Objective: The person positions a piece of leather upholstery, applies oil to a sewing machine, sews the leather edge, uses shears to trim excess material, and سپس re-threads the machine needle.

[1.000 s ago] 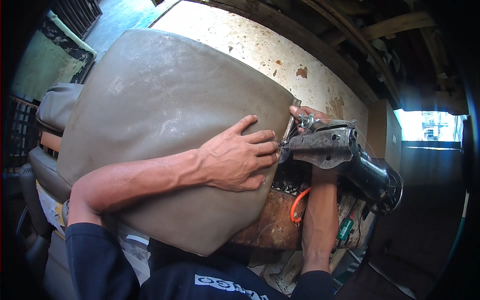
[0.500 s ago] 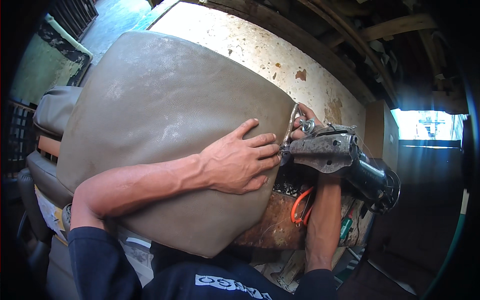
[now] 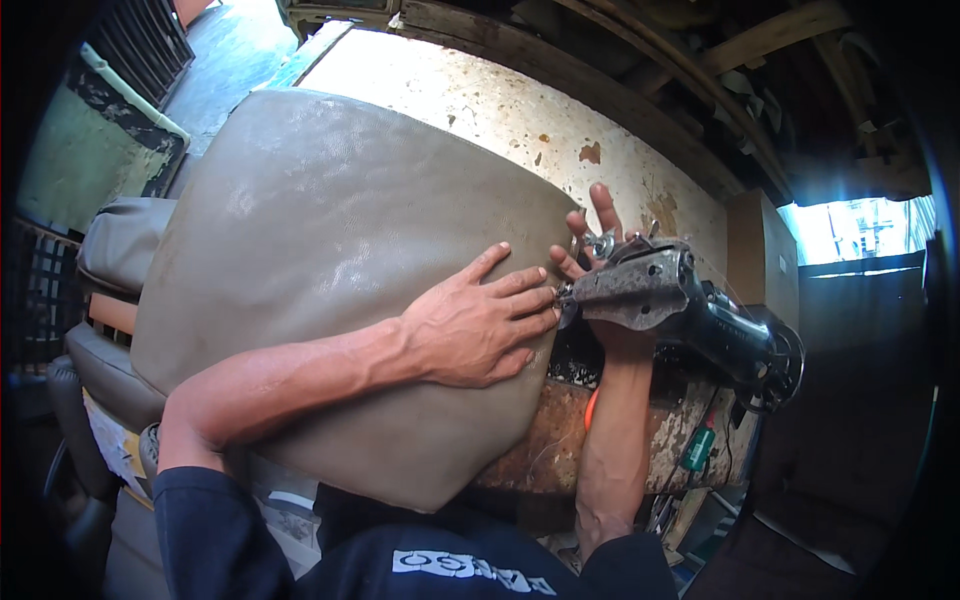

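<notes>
A large panel of grey-brown leather-like material (image 3: 330, 220) covers much of the worktable. Flat on it, fingers spread, my left hand (image 3: 475, 325) presses down with its fingertips close to the needle end of a black sewing machine (image 3: 640, 290). The panel's right edge lies under the machine head. My right hand (image 3: 590, 235) reaches beneath the machine's arm, and its fingers stick up apart on the far side, beside the panel's edge. Part of that hand is hidden by the machine head. Nothing shows between its fingers.
The worn, paint-flecked tabletop (image 3: 480, 100) stretches behind the panel. A green-handled tool (image 3: 698, 448) and an orange loop (image 3: 590, 408) lie at the near right. A cardboard box (image 3: 762, 250) stands at the right. Grey padded pieces (image 3: 130, 245) are stacked at the left.
My right hand has released the panel's folded edge strip, and its fingers have spread upward. My left hand stays flat on the panel. The view has shifted slightly.
</notes>
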### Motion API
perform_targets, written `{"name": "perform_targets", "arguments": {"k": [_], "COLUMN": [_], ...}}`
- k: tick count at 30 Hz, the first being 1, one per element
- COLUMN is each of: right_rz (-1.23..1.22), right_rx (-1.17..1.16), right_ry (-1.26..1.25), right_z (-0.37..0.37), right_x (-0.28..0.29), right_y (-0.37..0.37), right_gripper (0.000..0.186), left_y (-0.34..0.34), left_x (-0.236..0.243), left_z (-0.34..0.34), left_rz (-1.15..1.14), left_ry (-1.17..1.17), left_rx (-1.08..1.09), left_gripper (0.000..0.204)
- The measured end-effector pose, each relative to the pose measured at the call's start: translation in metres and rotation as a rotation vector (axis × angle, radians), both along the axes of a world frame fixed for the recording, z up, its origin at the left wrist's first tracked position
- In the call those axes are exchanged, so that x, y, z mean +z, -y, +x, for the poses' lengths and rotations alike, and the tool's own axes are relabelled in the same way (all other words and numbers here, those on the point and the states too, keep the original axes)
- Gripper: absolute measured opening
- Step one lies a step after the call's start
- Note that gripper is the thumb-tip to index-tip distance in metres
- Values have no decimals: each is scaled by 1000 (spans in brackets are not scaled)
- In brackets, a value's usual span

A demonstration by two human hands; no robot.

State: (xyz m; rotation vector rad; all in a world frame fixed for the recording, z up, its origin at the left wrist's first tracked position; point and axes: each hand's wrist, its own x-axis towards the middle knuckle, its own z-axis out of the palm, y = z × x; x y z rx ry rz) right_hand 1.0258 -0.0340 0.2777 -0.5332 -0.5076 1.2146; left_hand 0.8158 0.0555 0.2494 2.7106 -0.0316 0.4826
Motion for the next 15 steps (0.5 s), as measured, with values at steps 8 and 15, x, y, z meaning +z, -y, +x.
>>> {"name": "perform_targets", "arguments": {"k": [8, 15], "right_rz": [-975, -1496], "right_rx": [-498, -886], "right_ry": [1424, 1984], "right_z": [-8, 173], "right_x": [120, 163], "right_y": [116, 179], "right_gripper": [33, 44], "left_y": [-6, -4], "left_x": [4, 5], "left_z": [-2, 3], "left_rz": [18, 40], "left_ry": [-136, -100], "left_rx": [-7, -13], "left_gripper": [54, 54]}}
